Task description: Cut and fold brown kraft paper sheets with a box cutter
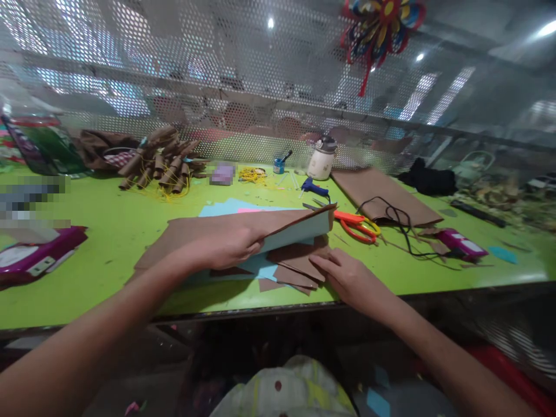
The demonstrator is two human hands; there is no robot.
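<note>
My left hand (234, 246) is closed on the near edge of a large brown paper sheet (191, 231), lifting it so that its light blue underside shows. Beneath it lie light blue paper sheets (264, 267) and several smaller brown paper pieces (299, 272). My right hand (347, 275) is at the right end of those smaller pieces, thumb and fingers closed on the edge of a brown paper piece (319, 249). Just beyond the stack, scissors with orange and yellow handles (358, 223) rest on the table.
On the green table (108, 202) are rolled brown tubes (165, 162), a blue glue gun (315, 188), a white flask (321, 159) and a folded brown sheet (386, 194). A black cord (403, 226) runs near a purple power strip (463, 244). Perforated metal mesh (243, 75) stands behind.
</note>
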